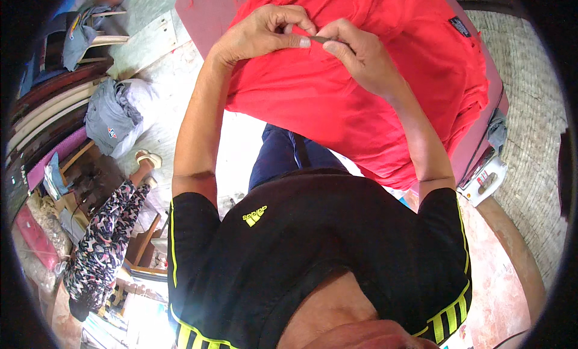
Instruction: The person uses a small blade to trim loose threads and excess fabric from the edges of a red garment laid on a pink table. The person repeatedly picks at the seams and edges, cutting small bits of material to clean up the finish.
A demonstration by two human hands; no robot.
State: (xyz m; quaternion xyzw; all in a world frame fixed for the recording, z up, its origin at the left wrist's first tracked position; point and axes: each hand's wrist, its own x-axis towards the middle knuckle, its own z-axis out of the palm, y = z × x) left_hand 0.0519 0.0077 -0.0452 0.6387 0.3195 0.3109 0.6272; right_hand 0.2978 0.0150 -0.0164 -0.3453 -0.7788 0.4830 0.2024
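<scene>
Shirt point(325, 210): black, short-sleeved | piping point(173, 240): yellow, both sleeves | shoulder stripes point(439, 329): yellow (left set cropped) | chest emblem point(256, 216): yellow, triangular | trousers point(271, 153): navy

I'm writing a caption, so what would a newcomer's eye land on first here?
Probably the bright red cloth across the mauve tabletop, upper centre. Next, the left hand and right hand close together over it, a small dark tool in the right. Lower left, another person's patterned clothing stands out.

Shirt point(325, 228): yellow lettering point(254, 213); label point(459, 27) on cloth point(361, 108) seems printed.
</scene>
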